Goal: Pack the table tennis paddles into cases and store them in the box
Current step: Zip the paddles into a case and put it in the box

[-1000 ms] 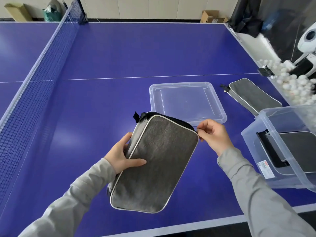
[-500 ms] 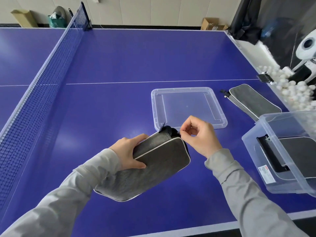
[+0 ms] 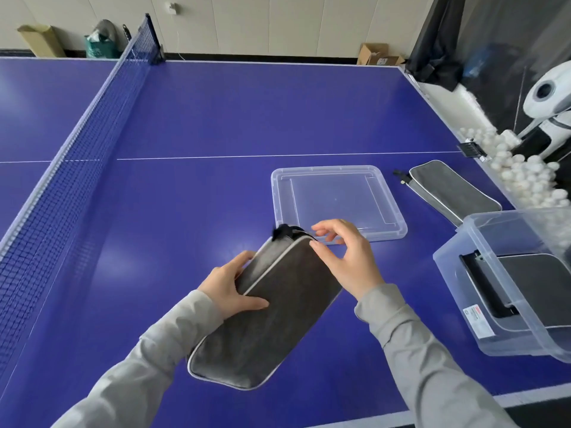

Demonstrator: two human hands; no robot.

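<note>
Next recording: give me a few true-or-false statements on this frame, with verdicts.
1. The left hand grips the held case. True.
2. The lid sits on the box. False: it lies flat on the table, apart from the box.
3. The box already contains a packed case. True.
4. A spare case lies left of the lid. False: it lies to the lid's right.
</note>
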